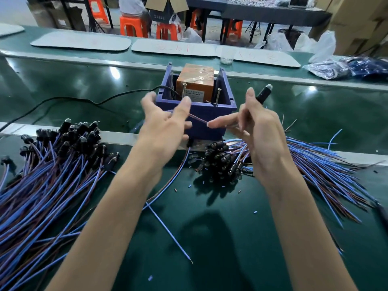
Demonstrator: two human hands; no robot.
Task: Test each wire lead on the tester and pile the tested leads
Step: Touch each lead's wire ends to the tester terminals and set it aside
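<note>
The right hand point(262, 133) grips a lead point(264, 93), cap up. The left hand point(165, 124), blurred, seems to pinch its wire end. The tester point(210, 113) stands just beyond both hands.

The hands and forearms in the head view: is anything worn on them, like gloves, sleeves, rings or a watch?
Nothing worn shows. The left hand and right hand have no gloves, rings or watch. The left forearm and right forearm are bare down to the picture's edge; no sleeve appears.
</note>
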